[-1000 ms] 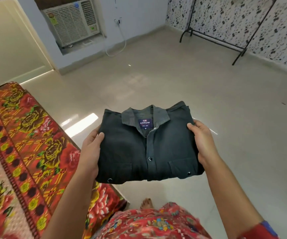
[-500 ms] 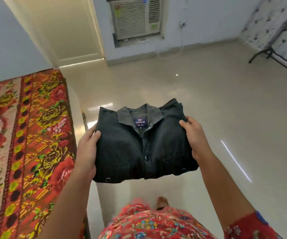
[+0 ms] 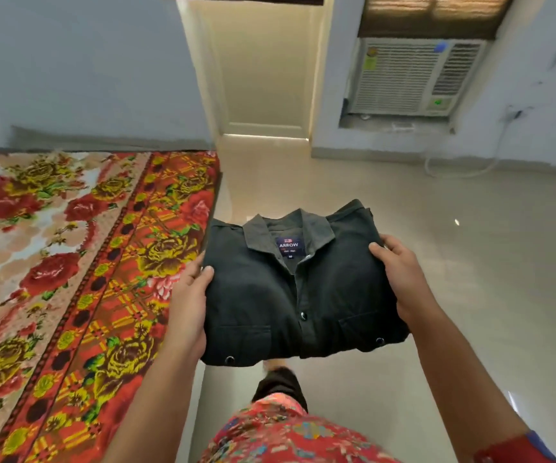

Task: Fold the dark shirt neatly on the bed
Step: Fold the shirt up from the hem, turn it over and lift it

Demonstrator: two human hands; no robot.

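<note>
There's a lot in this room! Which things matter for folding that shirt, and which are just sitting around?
Part of the job:
dark shirt, folded
left hand and right hand, holding its sides
bed, beside the shirt

Just there:
air conditioner
door

We note the shirt (image 3: 296, 289) held flat above the floor (image 3: 470, 262), in front of the body, collar on the far side. The left hand (image 3: 188, 305) grips its left edge and the right hand (image 3: 400, 275) its right edge, thumbs on top. The bed (image 3: 69, 262) lies to the left, its side edge just beside the shirt. Behind the bed stands a wall (image 3: 86, 78). The door (image 3: 263, 78) is straight ahead; the window unit (image 3: 413, 78) sits right of it, a cable (image 3: 463, 173) trailing to the floor below
</note>
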